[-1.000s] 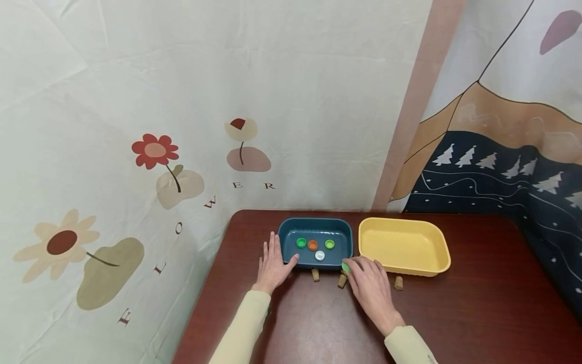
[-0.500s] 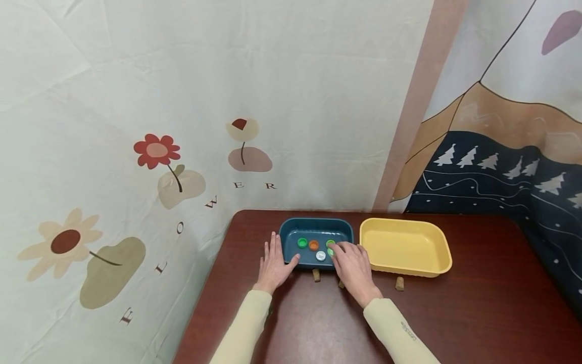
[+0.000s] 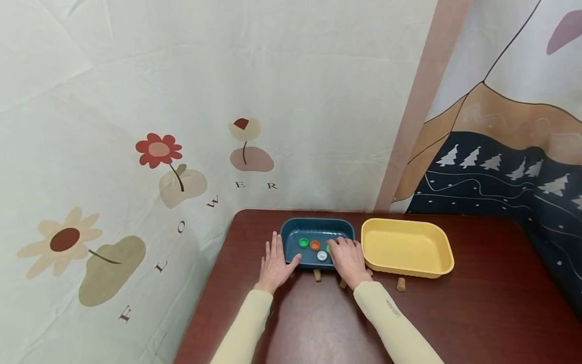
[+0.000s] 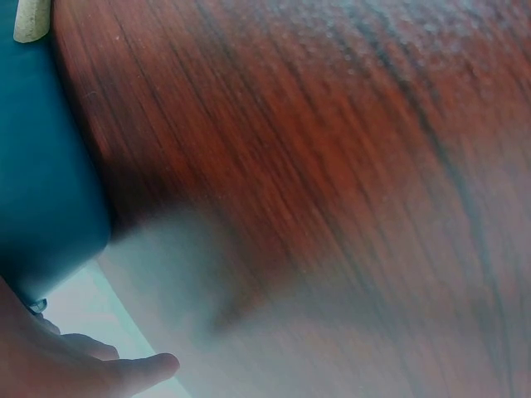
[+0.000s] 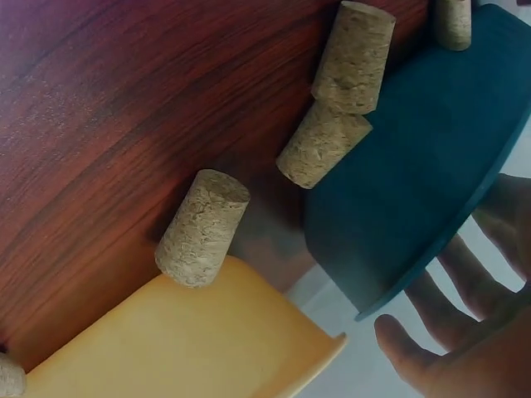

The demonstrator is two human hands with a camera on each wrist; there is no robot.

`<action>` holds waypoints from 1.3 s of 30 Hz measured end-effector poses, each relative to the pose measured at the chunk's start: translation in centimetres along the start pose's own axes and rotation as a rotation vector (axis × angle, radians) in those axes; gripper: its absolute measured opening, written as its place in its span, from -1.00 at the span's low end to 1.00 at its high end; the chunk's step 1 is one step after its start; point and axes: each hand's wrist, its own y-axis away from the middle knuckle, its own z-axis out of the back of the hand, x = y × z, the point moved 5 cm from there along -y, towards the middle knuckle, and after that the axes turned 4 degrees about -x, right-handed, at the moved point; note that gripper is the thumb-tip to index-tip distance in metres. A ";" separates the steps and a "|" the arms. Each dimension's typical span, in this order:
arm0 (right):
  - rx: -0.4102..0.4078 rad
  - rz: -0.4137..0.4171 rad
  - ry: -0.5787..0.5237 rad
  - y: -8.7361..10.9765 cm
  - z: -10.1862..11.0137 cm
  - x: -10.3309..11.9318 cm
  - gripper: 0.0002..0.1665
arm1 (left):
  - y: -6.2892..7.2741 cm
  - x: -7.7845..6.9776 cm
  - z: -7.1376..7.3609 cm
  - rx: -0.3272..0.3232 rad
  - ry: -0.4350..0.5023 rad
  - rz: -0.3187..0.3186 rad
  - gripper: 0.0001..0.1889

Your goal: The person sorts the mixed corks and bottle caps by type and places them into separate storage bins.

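Note:
My left hand point(image 3: 275, 267) rests along the left side of the blue tray point(image 3: 318, 222), fingers straight and thumb over its front left corner. In the left wrist view, part of the left hand point(image 4: 75, 365) shows beside the tray's wall point(image 4: 50, 157). My right hand point(image 3: 349, 260) reaches over the tray's front right rim, fingers bent down around a green bottle cap point(image 3: 328, 248), which they partly hide. A green cap point(image 3: 303, 243), an orange cap point(image 3: 314, 245) and a white cap point(image 3: 322, 256) lie inside. In the right wrist view, the right hand's fingertips pass behind the rim point(image 5: 452, 236).
A yellow tray point(image 3: 409, 270) stands just right of the blue one. Several cork stoppers lie along the trays' front, including one cork point(image 3: 317, 275) by the blue tray and one cork point(image 3: 401, 284) by the yellow tray. A printed cloth point(image 3: 318, 101) hangs behind the table.
My right hand has carried the green cap from the blue tray's front right corner inward, down among the other caps. It now covers the light green cap lying there. The left hand stays in place.

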 end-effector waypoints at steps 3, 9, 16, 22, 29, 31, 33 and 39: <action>0.024 -0.010 0.023 -0.3 -0.3 -0.1 -0.70 | 0.0 -0.1 0.0 0.001 0.001 0.002 0.08; 0.057 -0.026 0.058 -0.8 -0.7 -0.4 -0.72 | 0.0 -0.2 -0.1 0.006 -0.001 0.005 0.08; 0.134 -0.093 0.065 -1.1 -1.5 -1.3 -0.69 | -0.3 -0.4 -0.3 0.017 -0.015 0.000 0.08; 0.100 -0.087 0.031 -0.9 -1.1 -1.7 -0.63 | -0.4 -0.5 -0.4 0.019 -0.022 0.000 0.09; -0.083 -0.054 -0.051 0.2 1.3 -2.4 -0.61 | -0.1 -0.4 -0.1 0.022 -0.020 0.011 0.09; -0.128 -0.058 -0.069 0.7 2.1 -2.9 -0.59 | -0.1 -0.3 0.0 0.016 -0.020 0.010 0.09; -0.156 -0.069 -0.094 1.2 2.9 -3.4 -0.57 | 0.0 -0.2 0.1 0.012 -0.021 0.007 0.09; -0.184 -0.116 -0.132 3.2 5.1 -5.2 -0.51 | -0.1 -0.2 -0.1 0.013 -0.016 0.005 0.10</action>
